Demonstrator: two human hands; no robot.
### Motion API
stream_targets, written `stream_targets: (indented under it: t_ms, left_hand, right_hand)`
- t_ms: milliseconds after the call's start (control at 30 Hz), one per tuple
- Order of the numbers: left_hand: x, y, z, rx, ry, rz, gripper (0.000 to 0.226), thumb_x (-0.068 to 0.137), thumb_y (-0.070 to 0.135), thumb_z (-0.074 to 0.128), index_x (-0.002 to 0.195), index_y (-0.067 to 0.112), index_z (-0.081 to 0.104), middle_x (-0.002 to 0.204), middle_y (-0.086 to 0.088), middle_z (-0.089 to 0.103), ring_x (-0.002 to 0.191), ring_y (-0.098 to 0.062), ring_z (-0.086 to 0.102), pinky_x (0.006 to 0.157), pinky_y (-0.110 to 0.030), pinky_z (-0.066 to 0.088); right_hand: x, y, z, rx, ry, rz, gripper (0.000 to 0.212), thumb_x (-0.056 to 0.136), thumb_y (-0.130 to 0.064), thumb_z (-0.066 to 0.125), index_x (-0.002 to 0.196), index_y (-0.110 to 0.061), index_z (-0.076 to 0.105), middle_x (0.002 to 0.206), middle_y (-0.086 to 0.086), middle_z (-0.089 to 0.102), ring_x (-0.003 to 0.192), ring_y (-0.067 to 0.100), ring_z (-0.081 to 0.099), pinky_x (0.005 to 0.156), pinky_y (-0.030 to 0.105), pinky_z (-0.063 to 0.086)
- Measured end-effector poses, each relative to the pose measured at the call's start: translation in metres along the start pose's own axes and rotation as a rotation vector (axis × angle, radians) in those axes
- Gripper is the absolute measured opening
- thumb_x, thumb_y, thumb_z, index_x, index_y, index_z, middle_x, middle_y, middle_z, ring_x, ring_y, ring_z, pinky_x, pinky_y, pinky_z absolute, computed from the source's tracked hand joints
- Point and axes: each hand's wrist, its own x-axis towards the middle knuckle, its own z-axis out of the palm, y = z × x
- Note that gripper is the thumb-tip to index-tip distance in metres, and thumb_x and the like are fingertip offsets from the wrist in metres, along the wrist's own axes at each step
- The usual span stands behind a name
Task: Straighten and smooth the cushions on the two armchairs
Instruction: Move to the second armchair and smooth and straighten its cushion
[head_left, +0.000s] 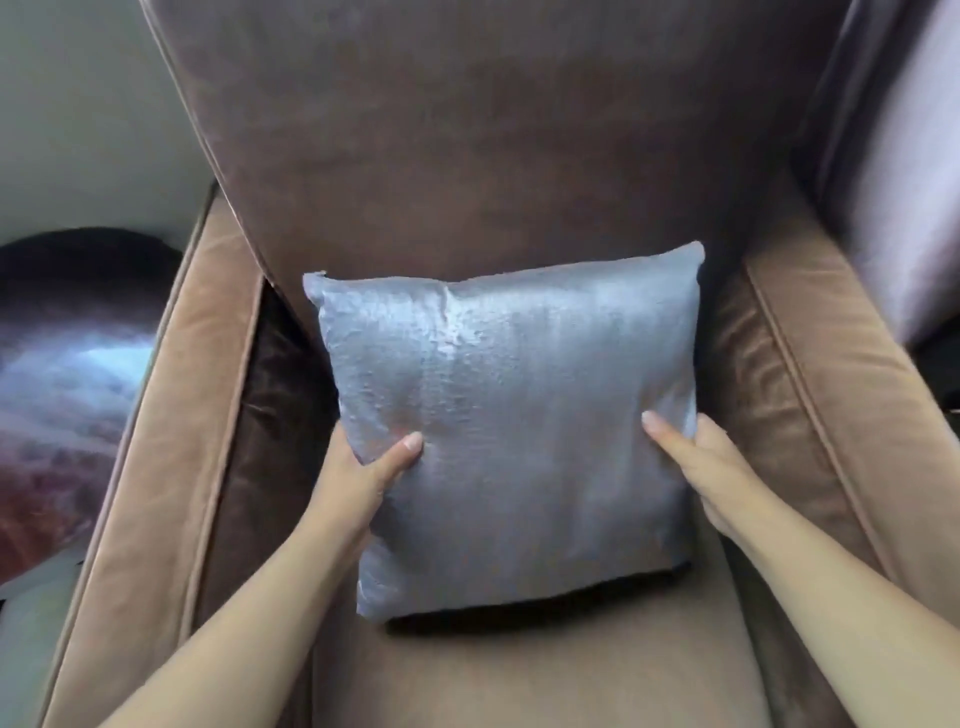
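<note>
A shiny silver-blue square cushion (511, 421) leans upright against the backrest of a brown velvet armchair (493, 156), its lower edge on the seat. My left hand (363, 478) grips the cushion's left edge, thumb on the front and fingers hidden behind. My right hand (701, 462) grips the right edge the same way, thumb pressed on the front face. The cushion tilts slightly, its top right corner higher than its top left.
The armchair's padded armrests (171, 415) flank the seat on both sides. A dark round object (67, 374) sits on the floor at the left. A pale purple upholstered surface (893, 171) stands at the right. A light wall is behind at upper left.
</note>
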Motion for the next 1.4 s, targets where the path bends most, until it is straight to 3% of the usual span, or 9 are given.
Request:
stream_targets:
  t_ms: [200,367,533,667,733,867,1200,1300,1400]
  left_hand:
    - [0.043,0.023,-0.006,0.018,-0.094,-0.003,0.078,0.07,0.022,0.084,0.139,0.018,0.046,0.132,-0.004,0.066,0.123,-0.02,0.063,0.106,-0.043,0.049]
    - [0.051,0.018,-0.009,0.051,-0.048,-0.111,0.097,0.056,0.04,0.091,0.139,0.018,0.045,0.132,-0.004,0.066,0.122,-0.021,0.063,0.107,-0.05,0.048]
    - [0.051,0.053,-0.002,0.221,0.003,0.018,0.064,0.081,0.008,0.077,0.132,0.027,0.042,0.122,0.003,0.061,0.118,-0.018,0.061,0.106,-0.046,0.048]
    - [0.065,0.102,0.012,0.787,0.209,0.539,0.075,0.082,0.02,0.072,0.147,0.009,0.036,0.151,-0.02,0.036,0.143,-0.035,0.031,0.12,-0.04,0.022]
    - [0.069,0.116,0.028,1.053,0.097,0.677,0.081,0.083,0.032,0.074,0.149,0.007,0.035,0.157,-0.021,0.026,0.148,-0.037,0.022,0.12,-0.047,0.021]
    - [0.077,0.112,0.042,1.408,-0.226,0.484,0.107,0.077,0.072,0.061,0.158,0.027,0.007,0.168,0.002,0.007,0.155,-0.02,0.003,0.122,-0.058,0.008]
    - [0.074,0.093,0.052,1.538,-0.033,0.338,0.099,0.09,0.062,0.053,0.158,0.02,-0.006,0.168,-0.003,-0.009,0.155,-0.028,-0.008,0.115,-0.072,0.011]
    - [0.049,0.087,0.08,1.621,-0.057,0.582,0.088,0.093,0.032,0.056,0.158,0.011,0.001,0.166,-0.021,0.002,0.153,-0.042,0.001,0.114,-0.073,0.011]
    - [0.036,0.077,0.122,1.636,-0.293,0.824,0.086,0.092,0.041,0.055,0.16,0.024,0.005,0.167,-0.018,0.0,0.154,-0.04,-0.001,0.115,-0.07,0.008]
  right_hand:
    - [0.023,-0.017,0.011,0.071,0.008,-0.088,0.098,0.046,-0.068,0.086,0.128,-0.021,0.06,0.121,-0.005,0.072,0.112,0.011,0.068,0.098,0.028,0.053]
    - [0.032,-0.016,0.022,-0.09,0.166,0.034,0.067,0.068,-0.055,0.081,0.121,-0.023,0.055,0.117,-0.006,0.068,0.114,0.018,0.064,0.106,0.042,0.047]
    - [0.022,-0.057,0.022,-0.457,0.306,-0.081,0.083,0.074,-0.037,0.08,0.142,-0.015,0.038,0.145,0.009,0.042,0.13,0.026,0.048,0.109,0.036,0.038]
    - [0.013,-0.113,0.038,-0.844,0.354,-0.499,0.087,0.087,-0.03,0.07,0.155,-0.014,0.018,0.163,0.007,0.009,0.151,0.027,0.015,0.12,0.041,0.023]
    - [0.019,-0.13,0.051,-1.1,0.26,-0.661,0.093,0.084,-0.045,0.069,0.155,-0.016,0.018,0.164,0.009,0.005,0.152,0.03,0.005,0.123,0.049,0.014]
    - [0.036,-0.135,0.069,-1.383,0.036,-0.572,0.114,0.074,-0.072,0.064,0.157,-0.032,-0.002,0.167,0.003,-0.007,0.153,0.028,-0.012,0.122,0.057,-0.003]
    - [0.041,-0.086,0.046,-1.143,0.361,-0.507,0.113,0.077,-0.074,0.058,0.158,-0.019,0.002,0.168,0.002,-0.003,0.154,0.02,-0.005,0.122,0.052,0.01]
    - [0.034,-0.058,0.057,-0.881,0.436,-0.482,0.107,0.084,-0.065,0.057,0.158,-0.01,0.001,0.167,0.01,-0.003,0.154,0.023,-0.002,0.124,0.045,0.015]
    - [0.026,-0.036,0.078,-0.648,0.496,-0.426,0.101,0.085,-0.063,0.046,0.156,-0.002,0.008,0.165,0.017,0.007,0.153,0.03,0.008,0.123,0.044,0.019]
